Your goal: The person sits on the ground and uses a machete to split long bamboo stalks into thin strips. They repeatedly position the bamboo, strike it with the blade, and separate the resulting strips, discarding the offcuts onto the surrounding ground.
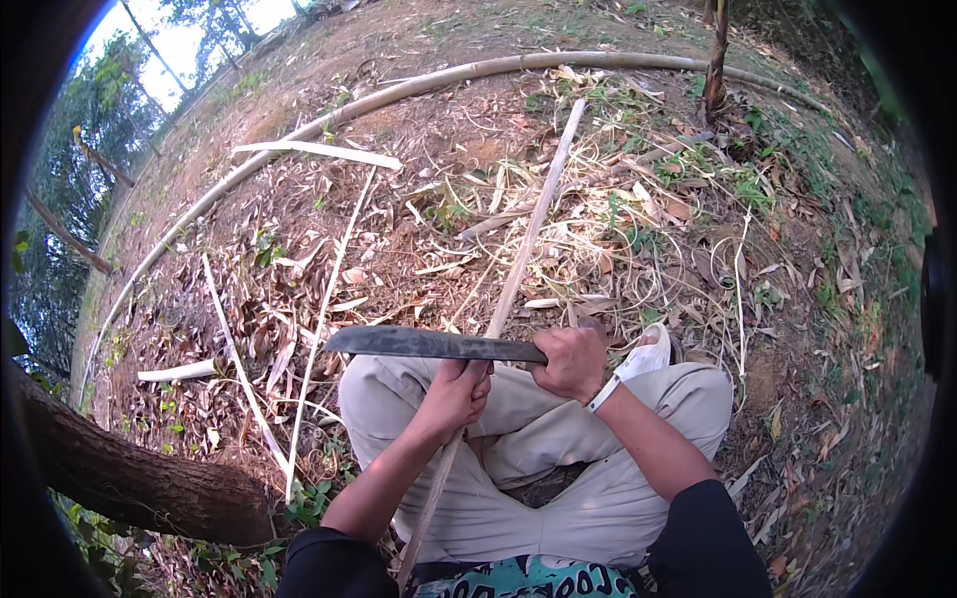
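While the left hand point(456, 401) clasps a long strip point(535, 220) slanting over the person's lap point(613, 503), the right hand point(570, 363) grips a machete point(424, 344) by its handle, the blade crossing the strip just beyond the left hand. Farther out lie curled shavings point(653, 271), then a curved pole point(429, 84).

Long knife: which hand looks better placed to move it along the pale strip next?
The right hand, I'd judge: it grips the long knife by one end, the rest reaching across the pale strip. The left hand holds the strip near the knife, so seems better suited to steadying.
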`<state>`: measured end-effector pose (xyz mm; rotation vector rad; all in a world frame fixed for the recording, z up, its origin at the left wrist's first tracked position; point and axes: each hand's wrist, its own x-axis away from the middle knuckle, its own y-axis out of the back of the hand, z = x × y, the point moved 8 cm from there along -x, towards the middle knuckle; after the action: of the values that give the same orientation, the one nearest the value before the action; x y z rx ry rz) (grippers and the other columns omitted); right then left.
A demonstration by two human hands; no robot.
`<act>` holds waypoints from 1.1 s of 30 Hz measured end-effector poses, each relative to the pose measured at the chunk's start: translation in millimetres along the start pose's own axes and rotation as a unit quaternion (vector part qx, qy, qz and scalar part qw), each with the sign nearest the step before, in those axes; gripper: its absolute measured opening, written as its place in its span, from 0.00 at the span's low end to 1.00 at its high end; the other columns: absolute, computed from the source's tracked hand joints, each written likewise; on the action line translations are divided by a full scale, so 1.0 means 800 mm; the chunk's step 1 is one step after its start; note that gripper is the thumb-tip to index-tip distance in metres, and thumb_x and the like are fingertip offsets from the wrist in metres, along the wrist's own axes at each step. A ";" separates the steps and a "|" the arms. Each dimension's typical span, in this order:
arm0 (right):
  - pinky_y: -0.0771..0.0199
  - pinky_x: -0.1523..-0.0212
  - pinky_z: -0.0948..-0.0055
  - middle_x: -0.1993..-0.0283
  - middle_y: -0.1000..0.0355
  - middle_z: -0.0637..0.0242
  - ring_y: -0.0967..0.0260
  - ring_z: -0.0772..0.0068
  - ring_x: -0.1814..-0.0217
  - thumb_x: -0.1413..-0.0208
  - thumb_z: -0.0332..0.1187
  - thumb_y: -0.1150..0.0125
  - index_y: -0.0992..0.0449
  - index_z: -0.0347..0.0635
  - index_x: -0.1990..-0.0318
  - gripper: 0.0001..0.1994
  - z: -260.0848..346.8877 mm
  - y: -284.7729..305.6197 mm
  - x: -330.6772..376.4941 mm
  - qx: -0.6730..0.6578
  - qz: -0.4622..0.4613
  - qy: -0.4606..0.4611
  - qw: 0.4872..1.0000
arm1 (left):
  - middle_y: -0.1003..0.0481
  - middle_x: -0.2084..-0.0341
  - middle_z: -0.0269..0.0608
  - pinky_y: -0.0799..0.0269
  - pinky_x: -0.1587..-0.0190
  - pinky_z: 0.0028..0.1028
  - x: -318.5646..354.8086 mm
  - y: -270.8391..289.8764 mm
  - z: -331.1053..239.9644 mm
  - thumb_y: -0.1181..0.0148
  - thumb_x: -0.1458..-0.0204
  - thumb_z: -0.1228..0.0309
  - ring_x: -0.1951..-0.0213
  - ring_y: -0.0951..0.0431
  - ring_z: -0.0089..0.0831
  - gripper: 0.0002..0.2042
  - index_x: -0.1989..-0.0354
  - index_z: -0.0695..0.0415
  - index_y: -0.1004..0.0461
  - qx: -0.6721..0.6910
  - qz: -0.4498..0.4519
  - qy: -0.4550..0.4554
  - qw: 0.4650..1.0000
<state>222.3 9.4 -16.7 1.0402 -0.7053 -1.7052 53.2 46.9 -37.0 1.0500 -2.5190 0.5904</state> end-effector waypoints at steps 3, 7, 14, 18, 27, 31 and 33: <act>0.28 0.72 0.53 0.81 0.28 0.57 0.28 0.50 0.78 0.58 0.39 0.39 0.26 0.44 0.79 0.09 -0.022 0.000 -0.002 -0.006 -0.051 -0.021 0.998 | 0.44 0.85 0.25 0.51 0.87 0.18 0.017 0.011 0.006 0.57 0.33 0.58 0.88 0.47 0.15 0.13 0.66 0.53 0.38 -0.044 0.000 0.019 0.999; 0.28 0.72 0.55 0.81 0.30 0.58 0.28 0.51 0.77 0.62 0.40 0.38 0.27 0.44 0.80 0.10 -0.074 0.014 -0.006 0.003 -0.043 -0.136 0.990 | 0.45 0.86 0.25 0.52 0.87 0.18 0.043 0.004 0.017 0.58 0.33 0.58 0.88 0.48 0.14 0.13 0.67 0.53 0.38 -0.028 0.004 0.048 0.998; 0.26 0.70 0.52 0.80 0.27 0.54 0.26 0.49 0.75 0.56 0.40 0.42 0.25 0.43 0.78 0.10 -0.090 0.026 -0.002 0.015 -0.042 -0.135 0.990 | 0.46 0.87 0.24 0.53 0.88 0.18 0.085 0.023 0.028 0.57 0.33 0.58 0.90 0.49 0.15 0.14 0.67 0.54 0.39 0.009 0.017 0.047 0.999; 0.25 0.69 0.52 0.78 0.26 0.53 0.25 0.48 0.74 0.58 0.42 0.41 0.25 0.43 0.79 0.12 -0.062 0.022 -0.008 -0.012 -0.020 -0.117 0.993 | 0.47 0.88 0.25 0.54 0.89 0.18 0.104 0.035 0.040 0.57 0.33 0.57 0.90 0.50 0.15 0.14 0.67 0.54 0.39 0.025 -0.003 0.066 0.998; 0.26 0.68 0.56 0.79 0.26 0.57 0.25 0.54 0.73 0.62 0.42 0.38 0.25 0.44 0.77 0.11 -0.051 0.013 -0.004 0.049 -0.005 -0.049 0.998 | 0.49 0.89 0.26 0.56 0.91 0.19 0.143 0.061 0.043 0.58 0.33 0.56 0.91 0.52 0.16 0.16 0.68 0.55 0.38 0.081 -0.002 0.070 0.994; 0.30 0.73 0.58 0.81 0.30 0.61 0.28 0.57 0.77 0.64 0.40 0.38 0.27 0.45 0.80 0.10 0.007 0.012 0.011 -0.007 -0.037 0.060 0.997 | 0.49 0.89 0.26 0.56 0.90 0.18 0.148 0.055 0.036 0.59 0.33 0.57 0.91 0.51 0.16 0.16 0.68 0.56 0.38 0.076 -0.016 0.045 0.996; 0.31 0.74 0.58 0.82 0.31 0.61 0.29 0.56 0.78 0.63 0.39 0.39 0.27 0.45 0.79 0.09 -0.017 0.023 0.008 0.010 -0.056 0.030 0.998 | 0.49 0.89 0.26 0.56 0.90 0.18 0.148 0.049 0.035 0.59 0.33 0.57 0.91 0.51 0.16 0.16 0.68 0.56 0.38 0.082 0.000 0.053 0.995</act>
<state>241.6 -2.9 -9.6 1.1603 -0.6373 -1.7573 -58.8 -11.2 -15.5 1.0439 -2.4113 0.8442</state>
